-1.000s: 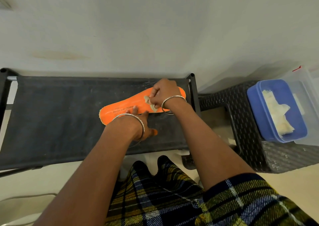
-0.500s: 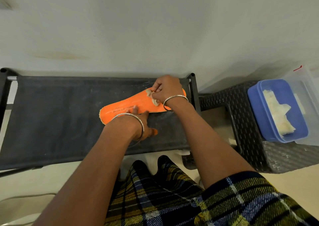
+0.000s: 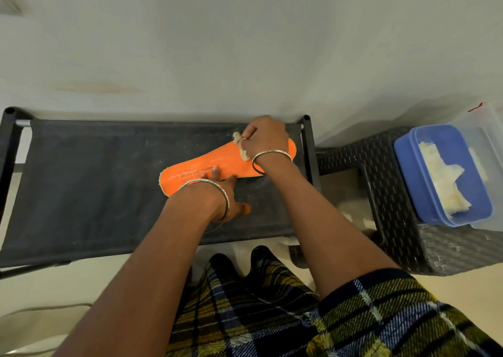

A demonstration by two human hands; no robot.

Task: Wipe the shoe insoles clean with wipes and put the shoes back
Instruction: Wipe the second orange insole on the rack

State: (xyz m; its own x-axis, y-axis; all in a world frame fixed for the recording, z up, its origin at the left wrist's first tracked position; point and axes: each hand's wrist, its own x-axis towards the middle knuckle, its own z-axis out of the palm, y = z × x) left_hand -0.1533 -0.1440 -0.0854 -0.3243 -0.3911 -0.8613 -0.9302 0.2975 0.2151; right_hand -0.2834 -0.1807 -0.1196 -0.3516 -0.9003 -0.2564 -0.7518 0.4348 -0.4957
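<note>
Nearest, the left forearm reaches forward and the left hand [image 3: 224, 194] lies flat with straight fingers pressing the near edge of the orange insole [image 3: 201, 167], thumb spread toward the body. The insole lies on the black fabric shelf [image 3: 87, 182], running from under these fingers out to the right hand [image 3: 265, 138]. That hand, wrist bent down over the insole's far end, curls its fingers tight round a crumpled wipe [image 3: 238, 139] and holds it against the insole. Well to its right, a blue tub [image 3: 407, 166] of wipes sits on a dark woven stool [image 3: 392, 220].
</note>
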